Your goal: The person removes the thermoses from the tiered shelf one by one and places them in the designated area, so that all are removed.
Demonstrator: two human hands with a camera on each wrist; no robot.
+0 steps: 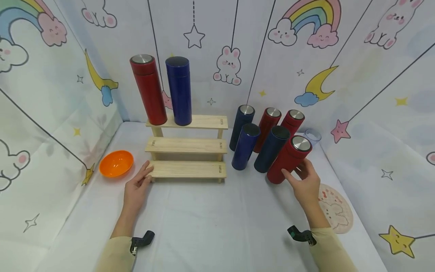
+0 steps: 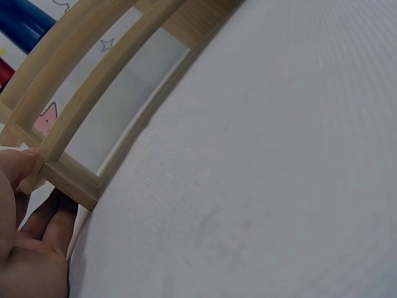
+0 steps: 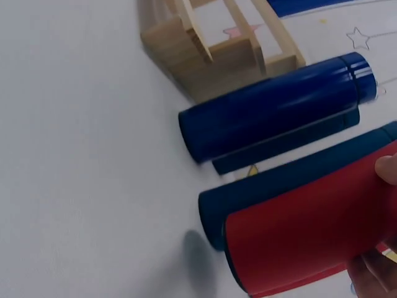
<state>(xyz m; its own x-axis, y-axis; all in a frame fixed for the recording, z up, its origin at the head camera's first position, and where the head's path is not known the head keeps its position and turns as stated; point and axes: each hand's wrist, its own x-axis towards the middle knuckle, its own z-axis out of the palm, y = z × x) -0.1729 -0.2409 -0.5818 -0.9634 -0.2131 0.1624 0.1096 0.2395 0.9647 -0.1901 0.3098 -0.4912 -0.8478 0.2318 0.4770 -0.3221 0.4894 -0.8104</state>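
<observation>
A three-tier wooden display rack (image 1: 187,169) stands on the cloth. My left hand (image 1: 136,187) holds the left end of its lowest step, thumb and fingers (image 2: 59,226) around the wooden end in the left wrist view. On the top step stand a red vacuum flask (image 1: 148,90) and a blue flask (image 1: 179,90). To the rack's right, my right hand (image 1: 307,186) grips the front red vacuum flask (image 1: 285,161), its thumb (image 3: 388,169) on the near side. Beside it are a dark blue flask (image 1: 270,150) and a bright blue flask (image 1: 245,148).
Behind these stand a dark flask (image 1: 240,128) and two red flasks (image 1: 267,128). An orange bowl (image 1: 116,164) sits left of the rack. A clear round container (image 1: 312,135) lies behind the flasks, and a round bunny mat (image 1: 336,211) is partly behind the right forearm. Printed curtains surround the table.
</observation>
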